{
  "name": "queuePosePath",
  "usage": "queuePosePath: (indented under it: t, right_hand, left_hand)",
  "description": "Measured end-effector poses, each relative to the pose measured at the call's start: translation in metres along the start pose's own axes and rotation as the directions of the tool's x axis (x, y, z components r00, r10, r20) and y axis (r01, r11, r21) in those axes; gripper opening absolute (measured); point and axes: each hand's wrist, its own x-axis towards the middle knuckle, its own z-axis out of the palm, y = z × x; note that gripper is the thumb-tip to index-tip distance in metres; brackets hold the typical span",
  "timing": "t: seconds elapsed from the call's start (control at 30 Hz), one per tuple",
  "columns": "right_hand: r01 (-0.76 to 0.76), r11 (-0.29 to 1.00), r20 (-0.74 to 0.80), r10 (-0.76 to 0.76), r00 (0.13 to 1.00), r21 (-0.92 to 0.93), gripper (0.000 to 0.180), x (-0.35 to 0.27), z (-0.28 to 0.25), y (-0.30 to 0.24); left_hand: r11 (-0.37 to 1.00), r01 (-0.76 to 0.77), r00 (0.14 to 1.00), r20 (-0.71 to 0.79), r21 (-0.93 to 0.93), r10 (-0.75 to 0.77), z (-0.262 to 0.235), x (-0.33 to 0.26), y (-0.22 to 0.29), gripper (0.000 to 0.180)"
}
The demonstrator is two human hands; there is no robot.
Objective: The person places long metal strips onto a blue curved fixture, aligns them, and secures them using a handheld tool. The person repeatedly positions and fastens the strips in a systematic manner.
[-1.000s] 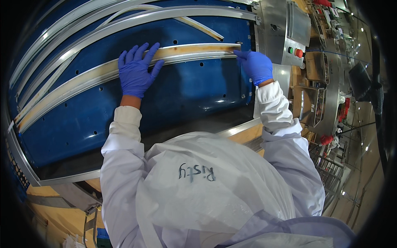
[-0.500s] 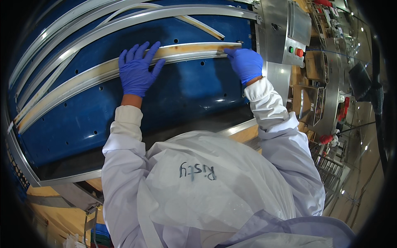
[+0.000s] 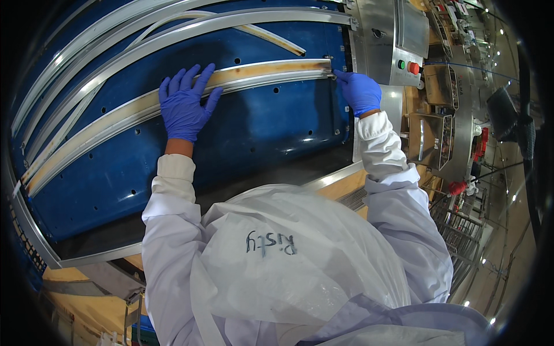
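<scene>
A long metal rail (image 3: 271,70) with brown-yellow staining lies across the blue panel (image 3: 277,121). My left hand (image 3: 186,109), in a blue glove, rests on the rail with its fingers spread. At the rail's right end is my right hand (image 3: 361,94), gloved alike. Its thumb and forefinger are pinched together just beyond the rail's tip, the other fingers curled in. Whatever sits between those fingertips is too small to make out.
Several curved metal rails (image 3: 231,23) lie behind, with a thinner stained strip (image 3: 271,39) among them. A steel control box (image 3: 395,52) with a green and a red button stands at the right. A metal frame (image 3: 104,254) borders the panel's near edge.
My right hand has moved right, from over the rail's end to just past its tip. My left hand has shifted slightly left, still spread on the rail.
</scene>
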Motion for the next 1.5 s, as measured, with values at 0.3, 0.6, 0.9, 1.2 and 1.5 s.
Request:
queuePosePath:
  t: [0.3,0.6,0.9,1.2,1.5]
  right_hand:
    - [0.082,0.996,-0.041,-0.083,0.996,-0.017,0.028,0.012,0.017,0.005]
    - [0.0,0.997,-0.009,0.0,1.0,-0.073,0.029,0.011,0.014,0.007]
    - [0.043,0.999,-0.007,-0.043,0.999,0.001,0.024,0.011,0.005,0.013]
    - [0.009,1.0,0.064,-0.007,0.998,-0.021,0.027,0.018,-0.008,0.012]
    - [0.02,0.999,0.045,-0.022,0.999,0.048,0.027,0.015,0.001,0.031]
  left_hand:
    - [1.0,0.013,1.0,0.014,-0.004,-0.013,0.0,0.0,0.001,0.052]
    - [1.0,0.002,1.0,0.014,0.005,-0.002,0.001,0.001,0.003,0.052]
    - [1.0,-0.002,1.0,0.016,0.009,0.002,0.0,0.001,0.0,0.053]
    - [1.0,0.006,1.0,0.024,0.008,-0.006,0.002,0.002,0.0,0.052]
    - [1.0,0.014,1.0,0.023,-0.002,-0.014,0.002,0.001,0.001,0.053]
